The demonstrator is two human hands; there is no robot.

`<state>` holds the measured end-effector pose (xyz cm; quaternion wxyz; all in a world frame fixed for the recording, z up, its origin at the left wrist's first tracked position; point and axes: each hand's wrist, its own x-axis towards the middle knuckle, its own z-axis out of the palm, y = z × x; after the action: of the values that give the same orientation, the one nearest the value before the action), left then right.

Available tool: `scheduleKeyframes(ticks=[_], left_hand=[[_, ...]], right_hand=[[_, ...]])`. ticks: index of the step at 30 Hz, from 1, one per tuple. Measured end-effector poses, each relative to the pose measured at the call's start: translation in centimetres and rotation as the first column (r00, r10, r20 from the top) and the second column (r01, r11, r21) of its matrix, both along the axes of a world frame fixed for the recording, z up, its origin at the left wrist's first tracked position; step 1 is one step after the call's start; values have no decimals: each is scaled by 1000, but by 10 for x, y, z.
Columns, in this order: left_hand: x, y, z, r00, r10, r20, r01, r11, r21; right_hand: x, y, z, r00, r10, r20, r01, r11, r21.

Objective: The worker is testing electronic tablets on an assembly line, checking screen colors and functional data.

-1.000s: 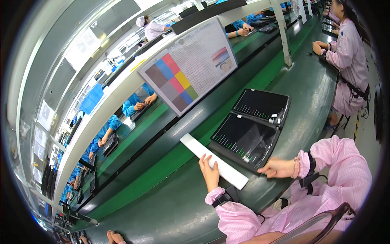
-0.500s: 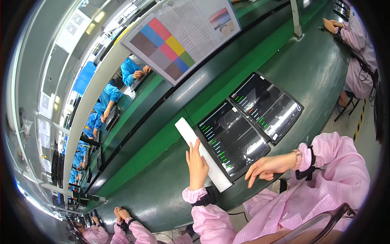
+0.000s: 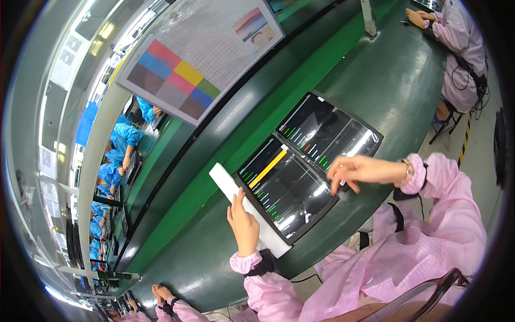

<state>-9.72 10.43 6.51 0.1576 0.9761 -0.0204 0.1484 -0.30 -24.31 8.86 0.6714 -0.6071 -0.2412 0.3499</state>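
Two black tablets lie side by side on the green bench, screens lit with rows of green and red text. The left tablet [image 3: 292, 185] shows one wide yellow bar across its list. Along its left edge runs a long white strip [image 3: 220, 176]. My left hand [image 3: 245, 225] rests at this strip with fingers stretched out, holding nothing. Above the near corner of the right tablet [image 3: 330, 129] is my right hand [image 3: 365, 173], its fingers loosely bent and apart, with nothing in them. Whether its fingertips touch the screen I cannot tell.
A board with coloured squares and printed sheets [image 3: 188, 80] hangs over the far side of the green bench [image 3: 386, 80]. A co-worker in pink [image 3: 458, 48] sits at the far right. Others in blue [image 3: 126, 134] work across the line; another pair of hands [image 3: 161, 292] is at lower left.
My right hand has moved up from the left tablet's near edge to the right tablet's near corner. A yellow bar has appeared on the left tablet. The whole view has shifted slightly.
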Motion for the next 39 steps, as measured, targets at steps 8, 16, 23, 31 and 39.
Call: scheduleKeyframes(ticks=[8,16,23,31,39], left_hand=[[-65,-22,-20,985,169,-40,-173,950,-260],[-89,-32,-36,856,431,-284,-464,403,-789],[-79,-41,3,909,395,-131,-239,239,-941],[-65,-146,11,969,244,-35,-127,375,-918],[-70,-139,-5,926,378,15,-298,752,-588]], right_hand=[[94,30,-7,274,23,962,368,921,-127],[110,44,-29,301,215,929,344,885,-316],[54,26,-8,461,-13,887,230,967,-105],[-54,31,-20,920,353,-167,-365,930,-45],[-61,1,-23,959,67,-274,-121,975,-185]])
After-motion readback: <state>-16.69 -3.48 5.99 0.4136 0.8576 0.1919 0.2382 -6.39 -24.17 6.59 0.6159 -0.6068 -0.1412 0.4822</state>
